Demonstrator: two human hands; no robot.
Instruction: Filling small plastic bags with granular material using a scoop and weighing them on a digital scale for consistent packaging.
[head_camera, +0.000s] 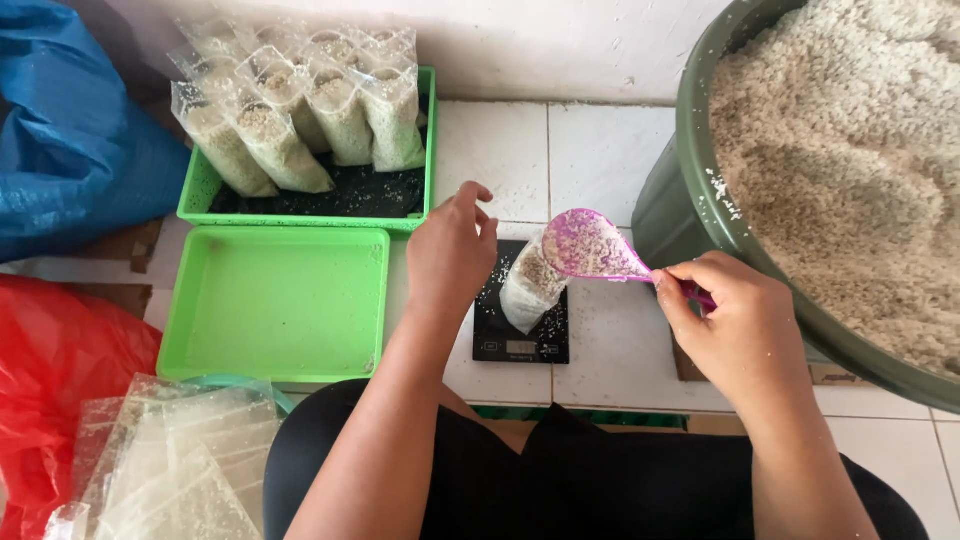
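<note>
Single head-worn camera, looking steeply down and forward from close above the tiled floor (600, 150), framing both forearms.

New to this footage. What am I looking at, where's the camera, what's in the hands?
There is one view, from a camera on the person's head looking down at their two bare hands. The right hand holds a pink scoop of pale grain over a small clear bag standing on a black scale. The left hand hovers beside the bag. A big green tub of grain sits at right. At left are two green trays, the far one holding filled bags, and empty bags lie nearer.
</note>
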